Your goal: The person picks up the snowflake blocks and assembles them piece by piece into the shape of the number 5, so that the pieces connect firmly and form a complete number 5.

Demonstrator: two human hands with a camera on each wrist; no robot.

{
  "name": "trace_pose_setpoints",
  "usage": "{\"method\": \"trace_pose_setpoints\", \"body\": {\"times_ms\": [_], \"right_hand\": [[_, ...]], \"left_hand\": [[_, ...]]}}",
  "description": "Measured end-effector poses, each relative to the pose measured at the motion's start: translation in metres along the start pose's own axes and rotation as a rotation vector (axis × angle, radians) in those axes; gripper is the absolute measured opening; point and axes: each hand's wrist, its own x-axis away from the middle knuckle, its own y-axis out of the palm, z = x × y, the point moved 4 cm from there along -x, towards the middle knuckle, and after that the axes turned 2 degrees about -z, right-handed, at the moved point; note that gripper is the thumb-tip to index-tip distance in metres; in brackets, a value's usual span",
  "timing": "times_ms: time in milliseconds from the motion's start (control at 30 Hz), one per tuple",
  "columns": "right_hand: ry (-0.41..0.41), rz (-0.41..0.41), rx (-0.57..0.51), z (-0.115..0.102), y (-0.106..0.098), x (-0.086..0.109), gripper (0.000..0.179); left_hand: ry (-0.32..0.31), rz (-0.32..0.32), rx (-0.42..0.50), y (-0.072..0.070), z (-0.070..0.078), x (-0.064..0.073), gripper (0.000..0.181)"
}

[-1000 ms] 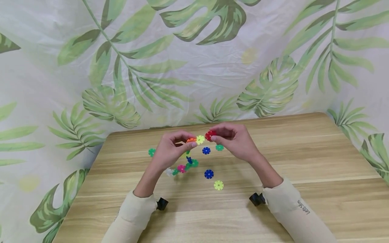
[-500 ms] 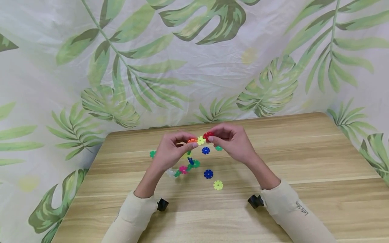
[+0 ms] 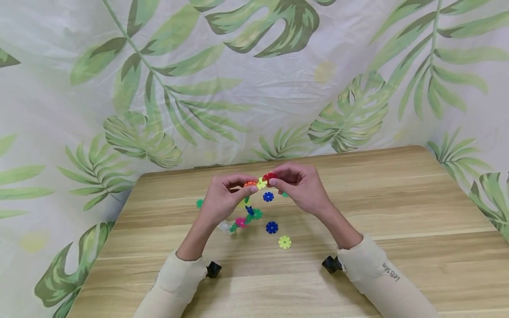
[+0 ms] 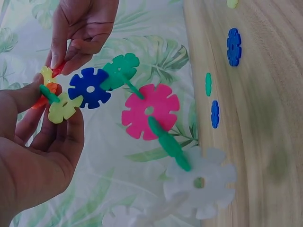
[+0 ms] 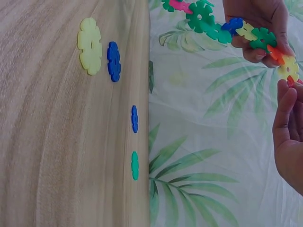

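Above the table, my left hand (image 3: 226, 196) pinches an orange notched interlocking disc (image 3: 250, 183), part of a chain of linked discs. Hanging from that hand, the chain runs through a blue disc (image 4: 90, 88) and a pink disc (image 4: 150, 112) to a white disc (image 4: 201, 182) close to the left wrist camera. A pale yellow disc (image 3: 261, 183) sticks out past the orange one. With thumb and fingers, my right hand (image 3: 300, 187) pinches a red disc (image 3: 269, 177) against the yellow disc's edge. Fingers partly hide the red disc; how deep its slot sits I cannot tell.
Loose on the wooden table (image 3: 397, 198) lie a yellow disc (image 3: 284, 242), two blue discs, the nearer blue disc (image 3: 272, 227) and the farther blue disc (image 3: 268, 197), and a green disc (image 5: 135, 165). A leaf-patterned cloth (image 3: 278, 101) hangs behind the table.
My right hand has moved left, bringing the red disc from a gap apart to meet the yellow disc. The left hand keeps its grip, nearly still; the hanging chain has shifted slightly.
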Motion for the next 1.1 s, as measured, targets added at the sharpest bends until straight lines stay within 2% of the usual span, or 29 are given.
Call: {"method": "trace_pose_setpoints", "body": {"times_ms": [233,433,700,1100], "right_hand": [[0.014,0.009,0.000,-0.0004,0.0011,0.0001,0.017],[0.017,0.018,-0.013,-0.0030,0.0016,0.0010,0.017],[0.054,0.010,-0.014,-0.0029,0.0000,0.0011,0.023],[-0.011,0.010,-0.025,-0.0050,0.0039,0.0016,0.022]], "left_hand": [[0.001,-0.061,0.024,0.0009,0.0003,0.0007,0.019],[0.018,-0.080,0.038,0.0016,0.0010,0.0009,0.018],[0.025,-0.060,0.051,0.0027,-0.0010,-0.0002,0.016],[0.088,0.000,0.063,0.0085,-0.0025,-0.0004,0.014]]}}
